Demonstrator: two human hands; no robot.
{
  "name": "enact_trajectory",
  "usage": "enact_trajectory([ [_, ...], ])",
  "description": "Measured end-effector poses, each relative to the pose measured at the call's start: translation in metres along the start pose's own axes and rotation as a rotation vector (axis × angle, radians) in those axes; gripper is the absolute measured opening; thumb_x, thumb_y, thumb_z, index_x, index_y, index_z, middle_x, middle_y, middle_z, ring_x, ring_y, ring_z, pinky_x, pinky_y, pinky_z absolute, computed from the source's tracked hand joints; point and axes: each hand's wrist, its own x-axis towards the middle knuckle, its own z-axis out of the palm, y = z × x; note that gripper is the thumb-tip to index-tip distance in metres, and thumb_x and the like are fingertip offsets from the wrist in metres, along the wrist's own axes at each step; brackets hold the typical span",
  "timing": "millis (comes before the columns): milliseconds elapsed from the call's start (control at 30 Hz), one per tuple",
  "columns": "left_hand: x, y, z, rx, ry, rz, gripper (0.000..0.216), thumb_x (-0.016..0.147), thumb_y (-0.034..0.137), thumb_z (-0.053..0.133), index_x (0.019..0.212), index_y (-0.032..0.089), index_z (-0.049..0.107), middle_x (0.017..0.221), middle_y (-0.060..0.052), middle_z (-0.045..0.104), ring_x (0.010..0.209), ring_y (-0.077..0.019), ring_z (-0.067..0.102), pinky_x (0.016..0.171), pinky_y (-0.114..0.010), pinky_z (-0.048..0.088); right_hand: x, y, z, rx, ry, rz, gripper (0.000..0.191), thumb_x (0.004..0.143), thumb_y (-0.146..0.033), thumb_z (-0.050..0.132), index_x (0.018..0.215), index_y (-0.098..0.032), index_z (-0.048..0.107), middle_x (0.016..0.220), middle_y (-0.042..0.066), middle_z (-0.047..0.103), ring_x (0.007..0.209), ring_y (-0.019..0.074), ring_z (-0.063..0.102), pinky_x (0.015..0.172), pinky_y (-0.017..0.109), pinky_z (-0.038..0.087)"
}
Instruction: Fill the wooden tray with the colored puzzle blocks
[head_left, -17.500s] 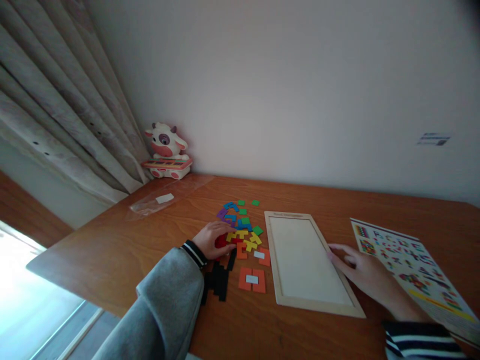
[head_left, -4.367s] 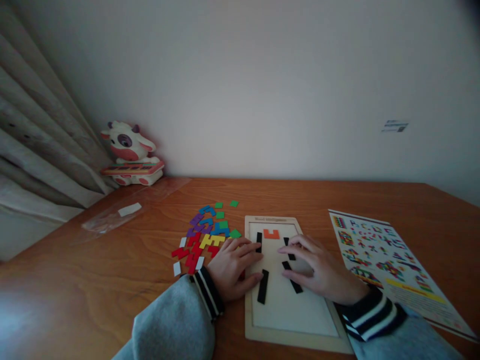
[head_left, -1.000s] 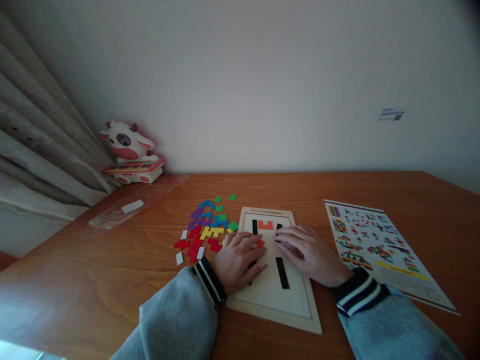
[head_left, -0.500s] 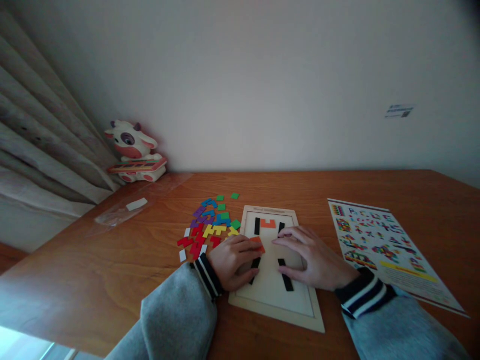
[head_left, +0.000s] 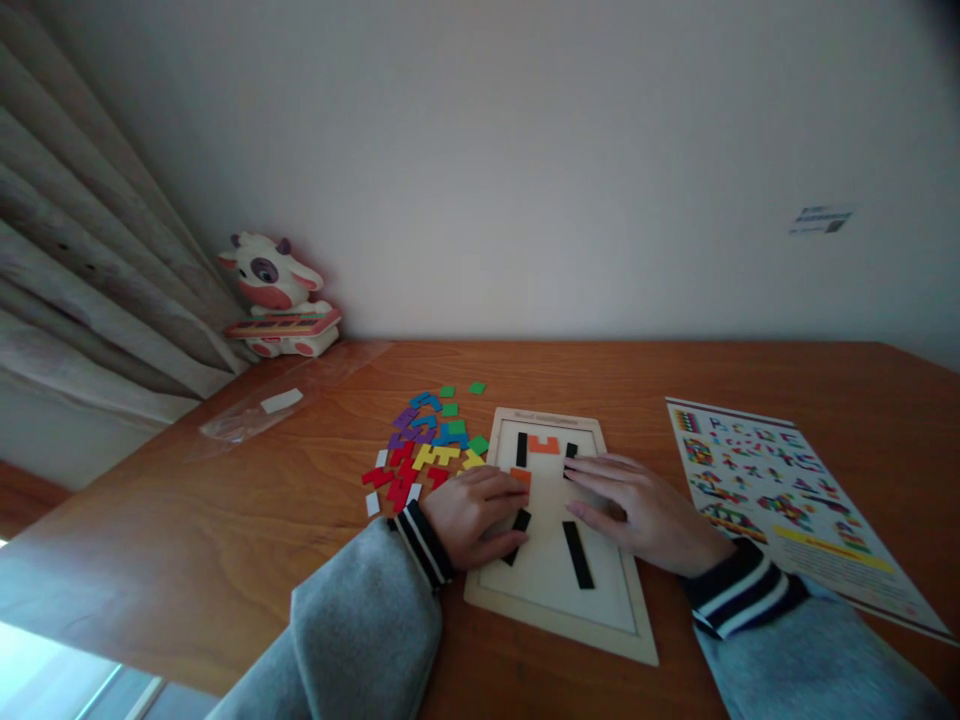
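Observation:
My left hand lies over the left side of a pale wooden puzzle board. Its fingertips touch the lower edge of a flat orange piece, while the thumb rests across a tilted black strip, partly covering it. My right hand is spread over the board's right side, fingers and thumb apart. Its fingertips are at an upper black strip, partly hidden. Below that hand lies another black strip. A notched orange piece sits near the top beside a black strip.
Several flat coloured pieces are heaped left of the board. On the right lies a printed pattern sheet. A clear plastic bag and a toy cow with a keyboard stand at the back left, near the curtain.
The orange piece by my left hand has turned straighter, and the black strip under that hand tilts more. My right fingers have drawn closer together. The view has shifted slightly.

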Motion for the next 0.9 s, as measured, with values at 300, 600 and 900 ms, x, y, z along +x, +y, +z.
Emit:
enact_trajectory([
  [300,-0.042,-0.030,-0.060,-0.146,-0.003,-0.192,0.036,0.081,0.043,0.069,0.106,0.018,0.070,0.089,-0.007,0.070,0.084,-0.0177,0.064,0.077,-0.030,0.052,-0.001,0.003,-0.002,-0.024,-0.034,0.026,0.039,0.093,-0.044,0.052,0.127,-0.027,0.062,0.130,0.007,0.063,0.117,0.0266,0.059,0.101,0.050,0.049],
  [600,-0.065,-0.037,-0.051,-0.118,-0.087,-0.194,0.052,0.061,0.059,0.080,0.094,0.020,0.073,0.090,-0.007,0.070,0.082,-0.0197,0.064,0.078,-0.032,0.051,-0.001,0.004,-0.001,-0.011,-0.005,0.052,0.037,0.092,-0.044,0.053,0.121,-0.026,0.066,0.130,0.007,0.063,0.117,0.0274,0.059,0.101,0.051,0.048],
  [900,-0.066,-0.036,-0.045,0.008,0.031,-0.162,0.032,0.072,0.030,0.068,0.102,0.020,0.073,0.099,-0.009,0.067,0.088,-0.0195,0.064,0.081,-0.033,0.055,0.000,0.003,0.001,0.009,0.019,0.068,0.037,0.094,-0.041,0.051,0.126,-0.026,0.061,0.129,0.007,0.064,0.117,0.0261,0.059,0.102,0.049,0.048],
])
